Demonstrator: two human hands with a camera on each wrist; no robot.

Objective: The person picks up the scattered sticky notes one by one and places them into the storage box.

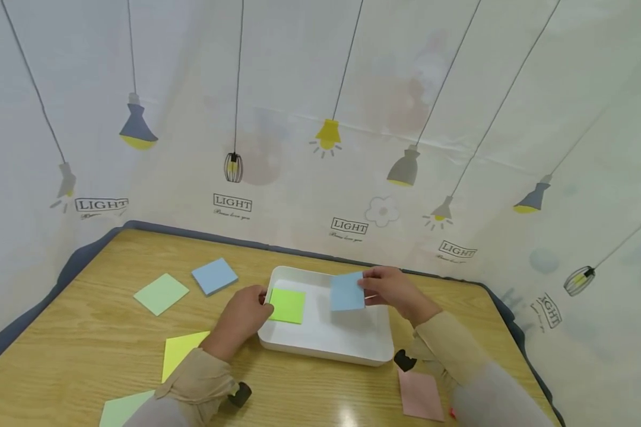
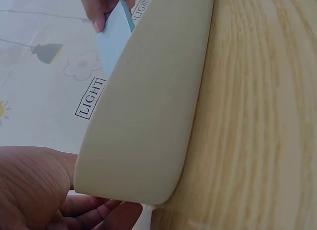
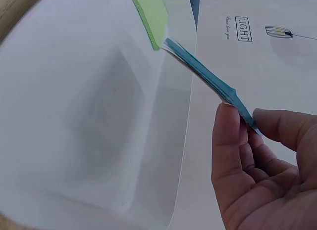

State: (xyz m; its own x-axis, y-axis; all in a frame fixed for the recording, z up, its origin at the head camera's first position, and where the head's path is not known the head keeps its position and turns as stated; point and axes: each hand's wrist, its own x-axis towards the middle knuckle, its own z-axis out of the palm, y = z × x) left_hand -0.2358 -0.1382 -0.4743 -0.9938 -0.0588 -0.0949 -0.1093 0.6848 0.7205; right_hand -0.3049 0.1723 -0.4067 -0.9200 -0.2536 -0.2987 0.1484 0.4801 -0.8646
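A white tray (image 1: 320, 349) stands on the wooden table, with a bright green sticky note pad (image 1: 287, 306) in its left part. My left hand (image 1: 241, 320) grips the tray's left end, thumb near the rim; in the left wrist view its fingers (image 2: 106, 212) curl around the tray's end wall (image 2: 143, 106). Above the right half of the tray, my right hand (image 1: 397, 290) pinches a blue sticky note pad (image 1: 347, 292) by its edge. Thumb and fingers (image 3: 228, 141) press the blue pad (image 3: 208, 76) from both sides in the right wrist view, its sheets slightly fanned.
Left of the tray lie another blue pad (image 1: 215, 276), a pale green pad (image 1: 161, 293), a yellow pad (image 1: 180, 353) partly behind my left arm, and a second pale green pad (image 1: 125, 409). A pink pad (image 1: 421, 396) lies near my right forearm. A printed curtain (image 1: 299, 118) hangs behind the table.
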